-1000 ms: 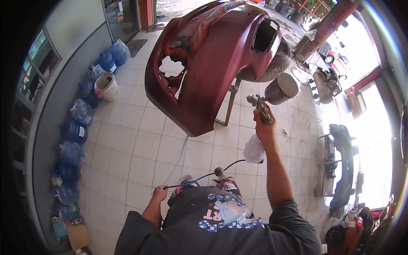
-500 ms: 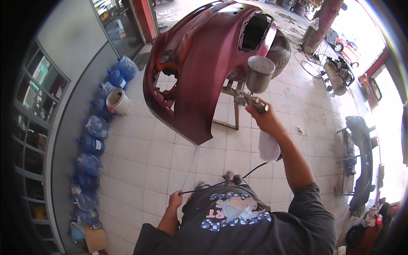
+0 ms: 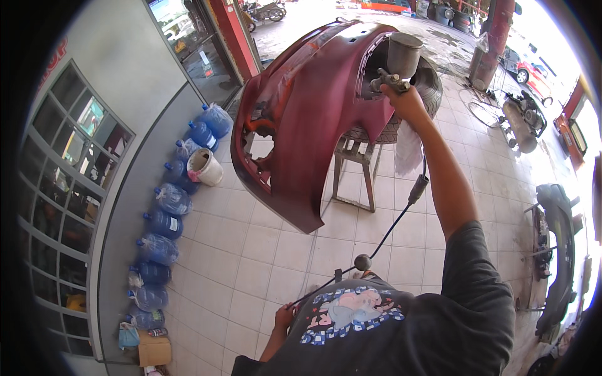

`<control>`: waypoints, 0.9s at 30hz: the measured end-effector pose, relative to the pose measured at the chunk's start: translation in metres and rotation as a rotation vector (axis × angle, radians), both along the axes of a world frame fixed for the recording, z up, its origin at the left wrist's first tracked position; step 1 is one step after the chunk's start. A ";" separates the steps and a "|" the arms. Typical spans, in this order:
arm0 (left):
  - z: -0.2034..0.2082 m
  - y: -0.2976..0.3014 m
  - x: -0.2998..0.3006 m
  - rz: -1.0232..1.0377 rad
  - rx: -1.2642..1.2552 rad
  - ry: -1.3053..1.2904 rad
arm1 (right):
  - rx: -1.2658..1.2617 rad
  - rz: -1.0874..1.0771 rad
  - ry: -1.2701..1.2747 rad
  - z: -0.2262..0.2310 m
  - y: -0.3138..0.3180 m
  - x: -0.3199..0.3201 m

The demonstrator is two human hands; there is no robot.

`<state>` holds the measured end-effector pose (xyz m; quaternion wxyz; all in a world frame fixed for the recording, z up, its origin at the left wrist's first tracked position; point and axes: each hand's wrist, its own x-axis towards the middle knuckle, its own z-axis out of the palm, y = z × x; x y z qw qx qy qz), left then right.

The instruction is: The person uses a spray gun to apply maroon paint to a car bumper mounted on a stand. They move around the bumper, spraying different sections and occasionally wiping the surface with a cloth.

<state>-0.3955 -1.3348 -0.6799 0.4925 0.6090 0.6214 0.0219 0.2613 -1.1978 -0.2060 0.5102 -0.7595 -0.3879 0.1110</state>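
My right hand [image 3: 406, 103] is wrapped round a spray gun [image 3: 392, 81] with a metal cup [image 3: 404, 56] on top. It is held out near the far right part of a dark red car bumper [image 3: 307, 119], in front of an opening there. Whether the gun touches the bumper I cannot tell. A white cloth [image 3: 408, 150] hangs below my right hand. From the gun a dark air hose [image 3: 392, 227] runs down past a round knob [image 3: 362, 262] to my left hand [image 3: 284, 316], which is closed on it by my waist.
The bumper rests on a tyre [image 3: 431, 94] and a metal stand [image 3: 354, 156]. Several blue water bottles [image 3: 164, 224] and a white bucket [image 3: 207, 168] line the left wall. An air compressor [image 3: 519, 122] stands at right, a dark bumper [image 3: 560, 250] nearer. A cardboard box [image 3: 153, 348] lies lower left.
My right hand has moved the spray gun farther away and up along the bumper's right side. The hose is drawn out longer; my left hand still holds it, lower in view. The view has shifted.
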 end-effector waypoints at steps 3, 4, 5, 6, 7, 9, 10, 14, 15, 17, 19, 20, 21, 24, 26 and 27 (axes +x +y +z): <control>0.007 -0.010 0.010 0.009 0.045 -0.035 | 0.073 -0.154 -0.124 0.012 0.021 0.032; 0.008 -0.009 0.014 -0.026 0.065 -0.014 | 0.127 -0.210 -0.212 0.009 0.026 0.039; 0.008 -0.008 0.018 -0.066 0.087 0.006 | 0.297 -0.305 -0.349 0.004 0.032 0.043; 0.010 -0.014 0.015 -0.089 0.099 0.036 | 0.287 -0.253 -0.319 0.004 0.035 0.037; 0.011 -0.015 0.012 -0.097 0.094 0.008 | 0.277 -0.206 -0.292 0.004 0.034 0.032; 0.011 -0.013 0.009 -0.073 0.060 0.075 | 0.173 -0.087 -0.189 0.007 0.028 0.017; 0.012 -0.014 0.007 -0.059 0.040 0.109 | 0.079 -0.016 -0.115 0.010 0.019 0.005; 0.013 -0.002 0.007 -0.104 0.034 0.073 | -0.063 0.070 -0.143 -0.017 -0.010 -0.019; 0.013 -0.002 0.002 -0.112 0.098 0.057 | 0.024 0.117 -0.179 -0.023 -0.020 -0.038; 0.011 0.005 -0.004 -0.119 0.105 0.033 | 0.012 0.193 -0.095 -0.040 -0.037 -0.051; 0.011 0.013 -0.007 -0.139 0.120 0.044 | -0.006 0.226 -0.160 -0.058 -0.055 -0.068; 0.012 0.014 -0.010 -0.154 0.105 0.065 | -0.034 0.233 -0.139 -0.065 -0.065 -0.080; 0.014 0.017 -0.014 -0.172 0.094 0.087 | -0.059 0.239 -0.118 -0.070 -0.076 -0.095; 0.014 0.027 -0.030 -0.214 0.154 0.093 | -0.046 0.305 -0.078 -0.085 -0.104 -0.136; 0.008 0.037 -0.036 -0.255 0.159 0.136 | -0.134 0.340 -0.064 -0.099 -0.122 -0.159; 0.006 0.043 -0.038 -0.285 0.151 0.169 | -0.189 0.349 -0.087 -0.104 -0.131 -0.172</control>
